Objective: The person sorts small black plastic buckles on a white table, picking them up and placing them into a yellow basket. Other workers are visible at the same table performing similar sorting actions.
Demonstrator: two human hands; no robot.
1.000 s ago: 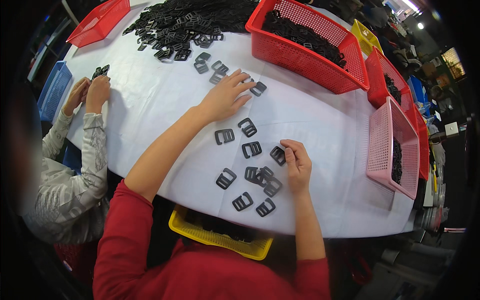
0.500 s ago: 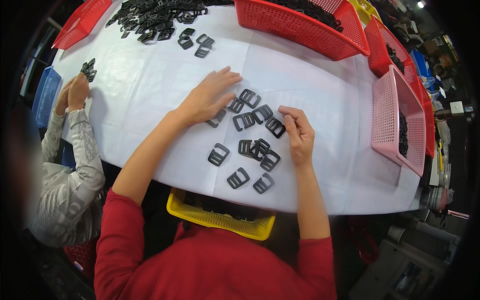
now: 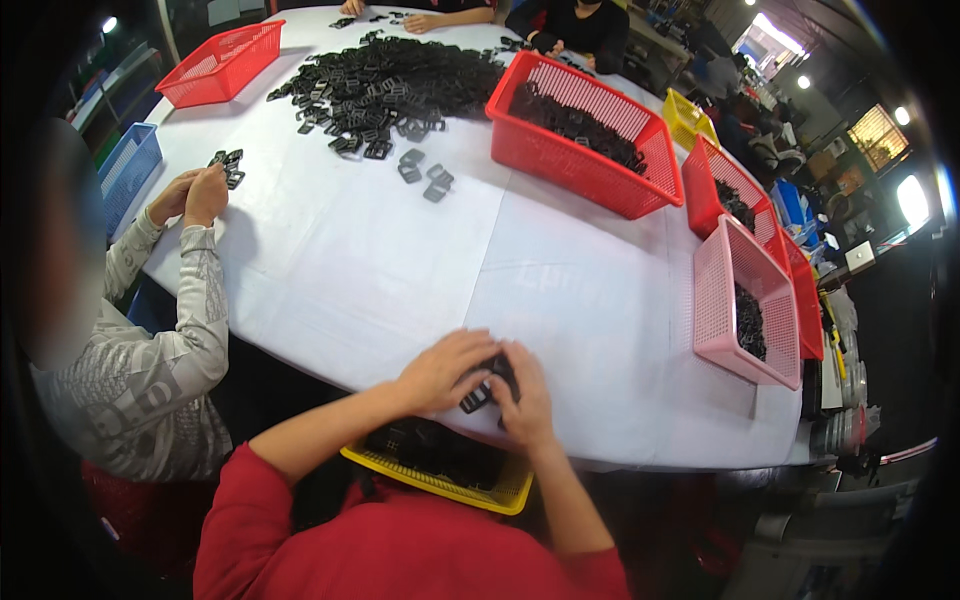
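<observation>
Close to the near edge of the white table, my left hand (image 3: 446, 372) and my right hand (image 3: 527, 402) are cupped together around a cluster of black plastic buckles (image 3: 476, 399). Fingers of both hands curl round the cluster from its two sides, hiding most of it. Just below, under the table edge, sits a yellow basket (image 3: 437, 484) with dark pieces in it. Farther off on the table lie a few loose buckles (image 3: 437, 184), in front of a large heap of black buckles (image 3: 400, 85).
A red basket (image 3: 590, 185) of buckles stands beyond my hands; a pink basket (image 3: 715, 300) and more red ones line the right side. At left are a blue basket (image 3: 130, 170) and a co-worker's hands (image 3: 197, 195) holding buckles. Other people sit at the far side.
The buckles that lay spread before me are now gathered between my hands. Both hands have come together and toward the near table edge. The view has tilted up, showing the far side.
</observation>
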